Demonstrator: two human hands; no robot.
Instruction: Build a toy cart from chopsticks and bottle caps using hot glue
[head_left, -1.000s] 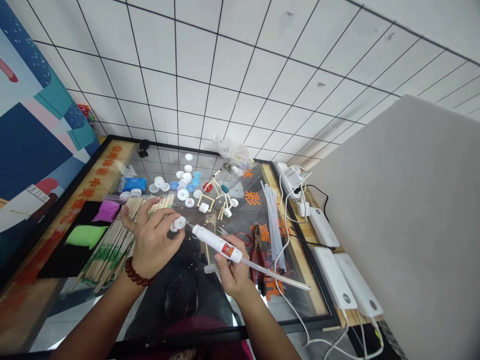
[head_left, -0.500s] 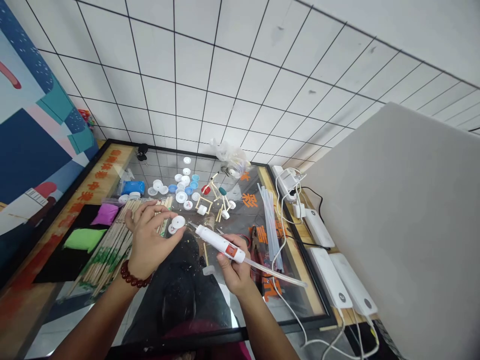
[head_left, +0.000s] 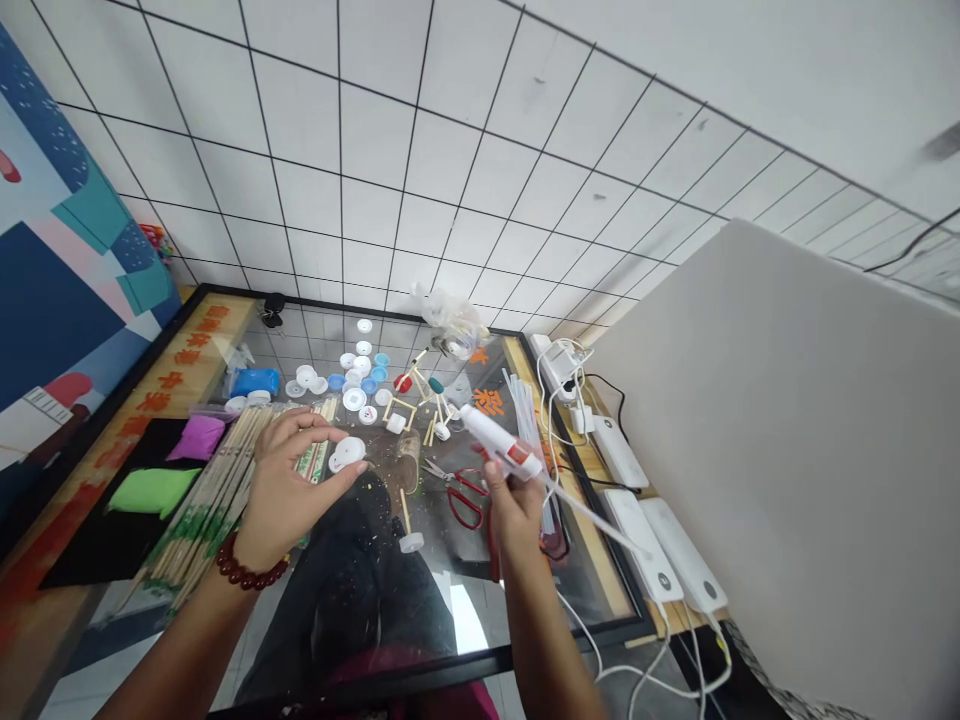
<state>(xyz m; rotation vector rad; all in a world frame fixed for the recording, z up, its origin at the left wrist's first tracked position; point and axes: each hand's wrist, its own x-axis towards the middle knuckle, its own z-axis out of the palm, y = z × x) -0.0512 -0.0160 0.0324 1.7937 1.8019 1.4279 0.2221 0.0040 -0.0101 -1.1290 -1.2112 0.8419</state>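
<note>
Between the thumb and fingers of my left hand (head_left: 289, 490) I pinch white bottle caps (head_left: 346, 455), apparently two together. My right hand (head_left: 516, 510) is wrapped round a white glue gun (head_left: 499, 440) with a red part; a clear glue stick (head_left: 600, 525) juts from its rear end. The gun's nozzle points up and left, well apart from the caps. Red-handled scissors (head_left: 465, 505) lie on the glass just left of my right hand. A short stick with a white cap (head_left: 411, 542) on its end lies between my hands.
Loose white and blue caps (head_left: 354, 400) and a small stick frame (head_left: 401, 412) sit farther back. Bundled wooden sticks (head_left: 217, 480) and green clay (head_left: 154, 490) are at left. On the right lie glue sticks (head_left: 525, 410), power strips (head_left: 626, 540) and white cables (head_left: 592, 640).
My right hand has moved the glue gun away from the caps, to the right, uncovering the scissors. My left hand still pinches the caps, which are turned slightly. The view has shifted a little.
</note>
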